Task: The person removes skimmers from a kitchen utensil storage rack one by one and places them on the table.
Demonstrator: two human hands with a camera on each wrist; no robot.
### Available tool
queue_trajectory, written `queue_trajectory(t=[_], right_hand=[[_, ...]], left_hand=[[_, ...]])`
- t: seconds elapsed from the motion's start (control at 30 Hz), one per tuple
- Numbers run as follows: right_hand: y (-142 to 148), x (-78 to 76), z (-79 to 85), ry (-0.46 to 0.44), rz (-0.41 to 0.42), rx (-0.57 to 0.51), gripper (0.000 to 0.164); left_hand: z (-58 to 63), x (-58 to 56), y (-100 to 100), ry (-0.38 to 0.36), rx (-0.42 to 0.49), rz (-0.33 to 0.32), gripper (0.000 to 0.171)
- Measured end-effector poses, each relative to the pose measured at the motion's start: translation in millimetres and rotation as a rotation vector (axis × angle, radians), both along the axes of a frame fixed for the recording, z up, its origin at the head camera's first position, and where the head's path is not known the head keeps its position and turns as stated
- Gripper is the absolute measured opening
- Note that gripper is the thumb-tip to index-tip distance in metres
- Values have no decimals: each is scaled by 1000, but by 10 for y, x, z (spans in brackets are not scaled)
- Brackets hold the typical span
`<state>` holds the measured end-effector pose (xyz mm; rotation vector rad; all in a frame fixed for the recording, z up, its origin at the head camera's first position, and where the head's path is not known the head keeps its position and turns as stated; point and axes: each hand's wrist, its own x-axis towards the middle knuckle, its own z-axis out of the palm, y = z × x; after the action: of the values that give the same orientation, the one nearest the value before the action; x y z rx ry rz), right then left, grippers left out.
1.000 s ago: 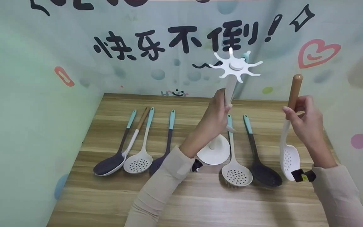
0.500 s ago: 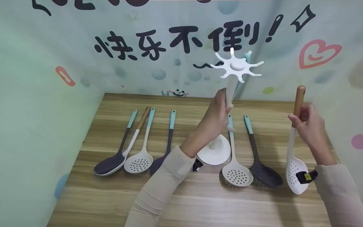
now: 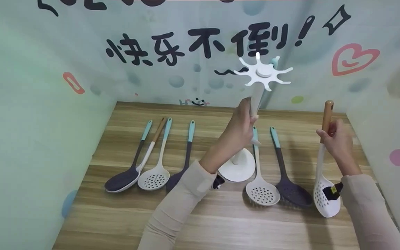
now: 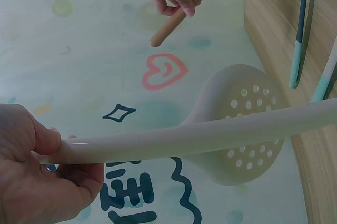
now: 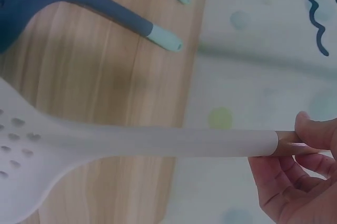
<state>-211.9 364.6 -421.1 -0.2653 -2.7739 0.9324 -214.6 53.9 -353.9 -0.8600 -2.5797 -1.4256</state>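
Observation:
My left hand [image 3: 233, 130] grips the white pole [image 3: 256, 100] of a utensil stand, just below its star-shaped hook top [image 3: 263, 72]. The stand's round white base [image 3: 236, 170] shows below my wrist. In the left wrist view, a pale skimmer [image 4: 231, 174] hangs behind the pole, its head partly covered by it. At the right, my right hand [image 3: 339, 144] pinches the wooden handle [image 3: 326, 119] of a white slotted spoon [image 3: 326, 205], perforated head downward. A wrist camera hides part of that head. In the right wrist view, thumb and fingers [image 5: 316, 134] close on the handle's wood near the white shaft.
On the wooden table [image 3: 116, 222] lie a white skimmer [image 3: 262, 191] and a dark slotted spoon [image 3: 293, 192] right of the base. To the left are another white skimmer [image 3: 154, 178], a dark spoon [image 3: 122, 180] over a wooden-handled white one, and a dark utensil [image 3: 189, 149] partly behind my sleeve.
My right hand has lowered the white slotted spoon toward the table, first shifting right, then slightly back left. My left hand keeps its grip on the pole.

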Motion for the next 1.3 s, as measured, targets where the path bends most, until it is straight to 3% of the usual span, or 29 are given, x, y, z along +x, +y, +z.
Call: queue_trajectory(t=[0.27,0.4,0.7,0.93,1.13,1.3], right_hand=[[-11,-146,-99,-122,-63,-64,45],[-34,-220,-155,-127,-72,-56,36],[-31,-342,-312,-43,67,69,12],[-31,-439,-418,-104,100,59,16],[-17,-531,-501,-180,207,65,25],[-10,-616,-566,-264,308,128,31]], left_hand=[[2,10,-1,-19,-7,9,46],[8,13,-4,-7,-8,8,46],[-5,-6,-6,47,2,-2,43],[11,7,-4,-2,-38,21,45],[22,13,5,-41,-64,32,48],[18,12,3,-24,-58,30,47]])
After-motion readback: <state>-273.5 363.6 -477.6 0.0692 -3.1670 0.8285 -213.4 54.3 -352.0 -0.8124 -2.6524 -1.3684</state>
